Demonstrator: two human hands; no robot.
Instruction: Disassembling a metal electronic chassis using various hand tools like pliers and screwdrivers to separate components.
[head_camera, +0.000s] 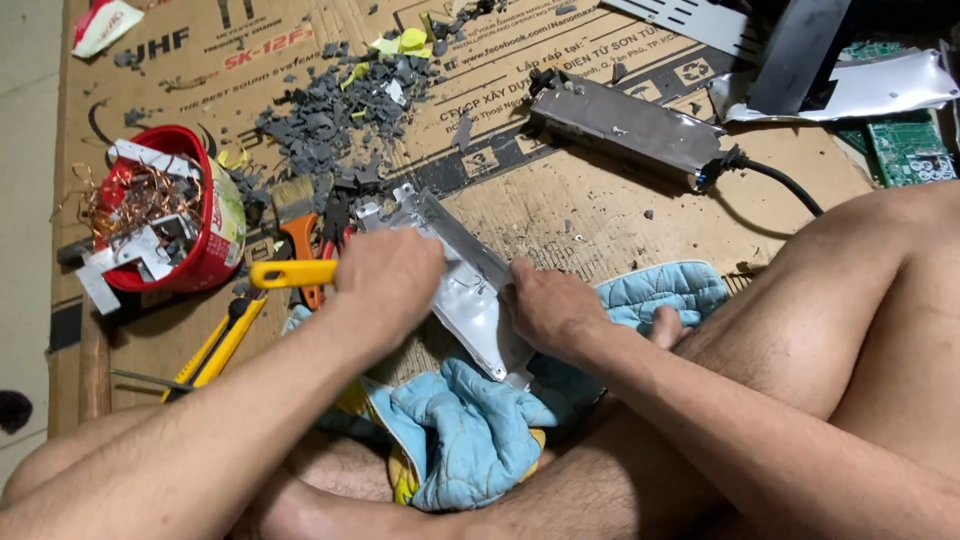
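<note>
1. At the centre of the head view, the left hand (388, 277) is closed around a yellow-handled tool (293, 273) whose working end is hidden behind the hand; the handle sticks out toward 9 o'clock.
2. Just at 3 o'clock of it, the right hand (553, 312) presses flat on a bent metal casing (470, 290), its fingers curled over the casing's edge, over a blue cloth (470, 430).
3. To do this step well, I judge the right hand should keep the casing pinned against the cloth and stay clear of the tool's line, since thin sheet edges cut.
4. At 12 o'clock lies a heap of grey scraps (345, 110) on cardboard (560, 200); at 9 o'clock sits a red bowl (205, 240) with copper wire.
5. Hard to make out: the tool's tip, the seam being worked, and the objects cut off at the frame's top-right edge.
</note>
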